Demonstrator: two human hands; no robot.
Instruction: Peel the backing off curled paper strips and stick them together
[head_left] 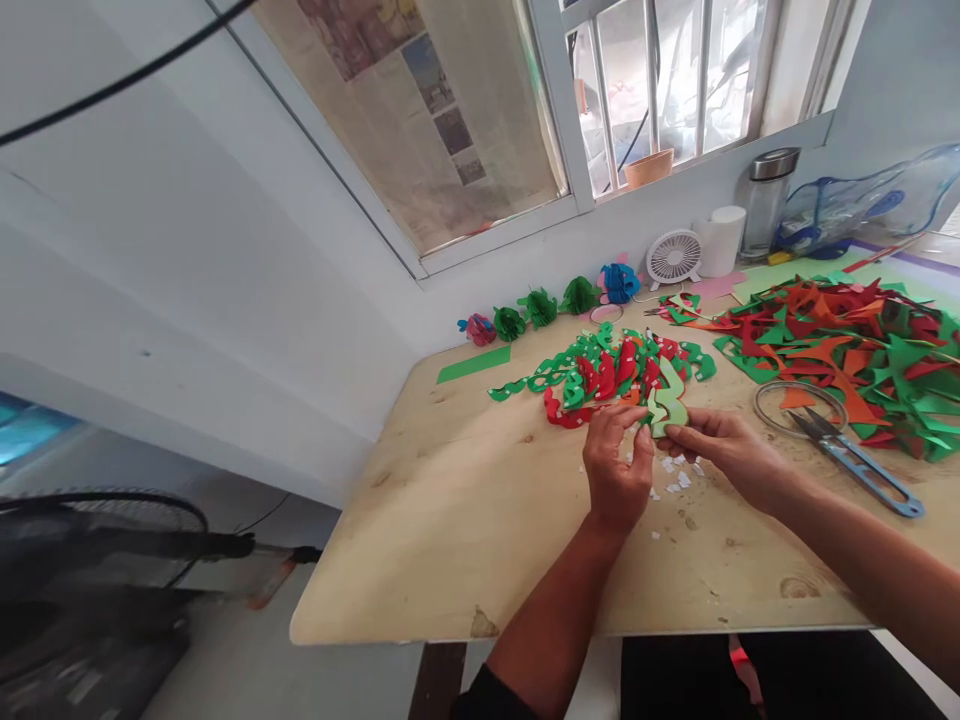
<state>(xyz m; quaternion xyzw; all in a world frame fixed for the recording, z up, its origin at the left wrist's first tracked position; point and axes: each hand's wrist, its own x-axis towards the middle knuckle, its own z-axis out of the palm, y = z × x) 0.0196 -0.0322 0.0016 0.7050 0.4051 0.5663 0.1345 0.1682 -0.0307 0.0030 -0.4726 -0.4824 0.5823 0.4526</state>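
Note:
Between my hands is a light green wavy paper piece (670, 403), over the near side of a pile of cut shapes. My right hand (724, 447) pinches its lower right edge between thumb and fingers. At its left edge, my left hand (619, 462) has thumb and fingertips drawn together around something green, too small to make out. Green and red wavy paper shapes (611, 370) with small white patches lie just beyond both hands. Small white paper bits (681, 482) are scattered on the wooden table (450, 520) below the hands.
Blue-handled snips (862, 465) and a tape roll (769, 405) lie right of my right hand, beside a large heap of paper scraps (885, 350). Paper ornaments (541, 308), a small white fan (673, 258) and a glass bottle (766, 205) stand along the wall.

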